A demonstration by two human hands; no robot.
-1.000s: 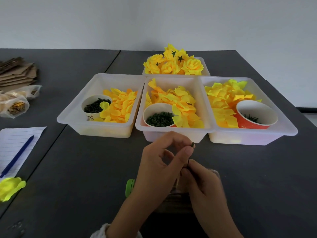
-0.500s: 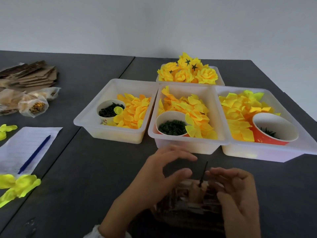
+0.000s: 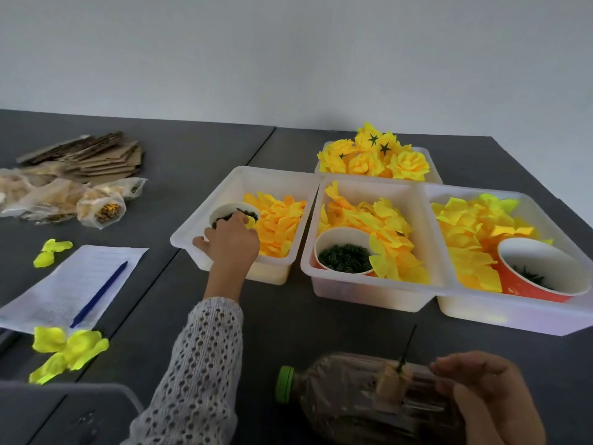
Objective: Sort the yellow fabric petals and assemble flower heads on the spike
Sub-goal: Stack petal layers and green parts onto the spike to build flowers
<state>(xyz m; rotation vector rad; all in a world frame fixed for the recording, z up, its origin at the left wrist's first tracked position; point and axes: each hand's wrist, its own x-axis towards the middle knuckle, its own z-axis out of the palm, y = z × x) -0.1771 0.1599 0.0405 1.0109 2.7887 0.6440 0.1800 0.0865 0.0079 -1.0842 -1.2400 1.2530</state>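
A thin dark spike [image 3: 407, 347] stands up from a taped spot on a clear bottle [image 3: 340, 390] that lies on its side near me. My right hand [image 3: 487, 403] grips the bottle's right end. My left hand [image 3: 230, 235] reaches into the left tray [image 3: 192, 232], its fingertips down in a white cup of dark green pieces [image 3: 221, 213]; what they hold is hidden. Orange-yellow petals [image 3: 279, 220] fill that tray. The middle tray [image 3: 369, 292] and right tray [image 3: 513, 316] hold yellow petals and a cup each. Finished flower heads [image 3: 375, 159] fill the back tray.
A lined sheet [image 3: 57, 284] with a blue pen [image 3: 99, 293] lies at left, with loose lime-yellow petals [image 3: 69, 348] in front of it and more [image 3: 51, 248] behind. Cardboard pieces [image 3: 93, 155] and plastic bags [image 3: 64, 200] sit far left. A dark object [image 3: 64, 412] is at bottom left.
My left hand left the spike and reached forward-left into the left tray's cup. My right hand stayed on the bottle. The view swung left.
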